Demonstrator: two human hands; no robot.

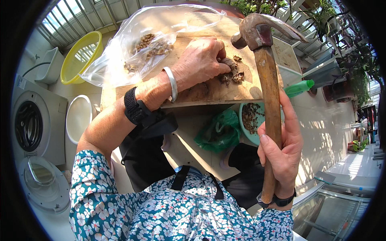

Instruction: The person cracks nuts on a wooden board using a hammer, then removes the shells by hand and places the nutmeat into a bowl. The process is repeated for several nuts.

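Observation:
My right hand is wrapped around the wooden handle of a claw hammer. The hammer's rusty head is raised at the far end, above the right side of a thick wooden board. My left hand rests over the board, its thumb and bent fingers on a cracked walnut; the fingertips are partly hidden. Broken shell pieces lie close to the thumb. Left of that hand, a clear plastic bag on the board contains walnut kernels.
Below the board's front edge are a green plastic bag and a turquoise basin with shell bits. A green bottle stands at the right. To the left are a yellow basin, a white basin and a washing machine.

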